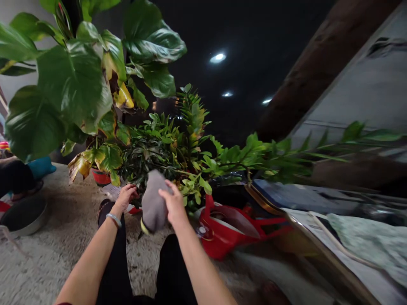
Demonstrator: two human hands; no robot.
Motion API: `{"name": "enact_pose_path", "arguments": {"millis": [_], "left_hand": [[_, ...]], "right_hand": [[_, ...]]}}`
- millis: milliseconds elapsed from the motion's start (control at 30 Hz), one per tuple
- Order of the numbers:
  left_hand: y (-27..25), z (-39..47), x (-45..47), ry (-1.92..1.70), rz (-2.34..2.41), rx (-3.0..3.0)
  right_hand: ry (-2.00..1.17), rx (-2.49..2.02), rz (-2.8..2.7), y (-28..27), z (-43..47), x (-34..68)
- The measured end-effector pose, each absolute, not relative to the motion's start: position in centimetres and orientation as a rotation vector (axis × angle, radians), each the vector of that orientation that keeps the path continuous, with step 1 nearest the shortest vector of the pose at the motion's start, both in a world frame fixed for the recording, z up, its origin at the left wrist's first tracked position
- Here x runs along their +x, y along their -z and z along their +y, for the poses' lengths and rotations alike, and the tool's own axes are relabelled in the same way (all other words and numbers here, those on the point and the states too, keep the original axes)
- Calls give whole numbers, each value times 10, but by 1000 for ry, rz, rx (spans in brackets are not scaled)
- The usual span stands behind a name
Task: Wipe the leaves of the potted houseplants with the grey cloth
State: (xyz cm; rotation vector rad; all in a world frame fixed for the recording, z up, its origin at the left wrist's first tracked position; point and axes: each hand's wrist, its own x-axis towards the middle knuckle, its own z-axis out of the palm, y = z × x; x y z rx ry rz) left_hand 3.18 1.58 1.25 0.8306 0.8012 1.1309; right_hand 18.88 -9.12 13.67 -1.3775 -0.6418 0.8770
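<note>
My right hand [173, 203] grips a grey fabric glove [154, 203] with a yellow edge on its cuff, thumb and fingers closed on its right side. The glove hangs upright between my hands, its cuff low and to the left. My left hand [126, 196] is just left of the glove, not touching it. Its fingers are loosely bent, with no object visible in them; the tips are partly in shadow. Behind both hands stand leafy green potted plants [152, 148]. A white and red thing [133, 209] shows partly beneath my left hand.
A red bag [222, 228] stands open right of my right arm. Further right, a table [305, 224] bears a pale patterned cloth [372, 237]. A large-leaved plant [73, 80] overhangs the left, above a red pot [101, 177]. A basin [25, 218] and another person's leg [15, 178] are at far left.
</note>
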Motion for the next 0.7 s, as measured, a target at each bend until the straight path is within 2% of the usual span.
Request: {"name": "enact_pose_path", "arguments": {"millis": [67, 133, 233, 300, 367, 533, 700], "left_hand": [[-11, 18, 30, -1157, 823, 821], [-10, 20, 27, -1157, 828, 827], [-9, 21, 24, -1125, 840, 859], [-10, 20, 23, -1120, 848, 860], [-11, 18, 24, -1129, 847, 847], [-18, 12, 27, -1108, 803, 841], [-23, 12, 28, -1081, 763, 888]], "right_hand": [[-1027, -1395, -680, -119, -123, 180], [-1035, -1390, -719, -120, -153, 184], [-715, -1378, -801, -150, -163, 207], [-403, -1357, -837, -171, -140, 222], [-261, -1335, -844, -179, -104, 228], [-618, -1427, -860, -129, -61, 200], [-804, -1407, -992, -82, -159, 191]]}}
